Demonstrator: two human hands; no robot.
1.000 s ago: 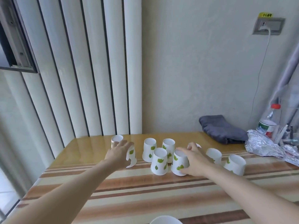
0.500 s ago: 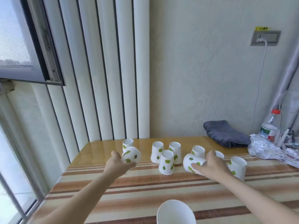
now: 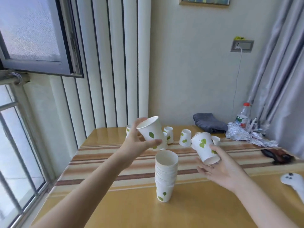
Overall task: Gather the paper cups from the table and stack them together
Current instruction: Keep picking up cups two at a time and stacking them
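A stack of white paper cups with green leaves (image 3: 166, 175) stands upright on the table, mouth up. My left hand (image 3: 134, 143) holds one paper cup (image 3: 152, 131) in the air, mouth up and tilted, above and left of the stack. My right hand (image 3: 220, 167) holds a second paper cup (image 3: 204, 147) tilted to the left, just right of the stack top. Several cups sit upside down farther back: one (image 3: 185, 137) in the middle, one (image 3: 169, 134) behind my left hand's cup, one (image 3: 215, 140) partly hidden by my right hand's cup.
A grey folded cloth (image 3: 209, 122), a plastic bottle (image 3: 243, 116) and crumpled foil (image 3: 246, 137) lie at the back right. A dark object (image 3: 276, 156) and a white controller (image 3: 294, 182) sit at the right edge. The window is on the left.
Both hands have lifted their cups off the table and turned them mouth up, bringing them toward the stack. The view has tilted, so the whole stack now shows.
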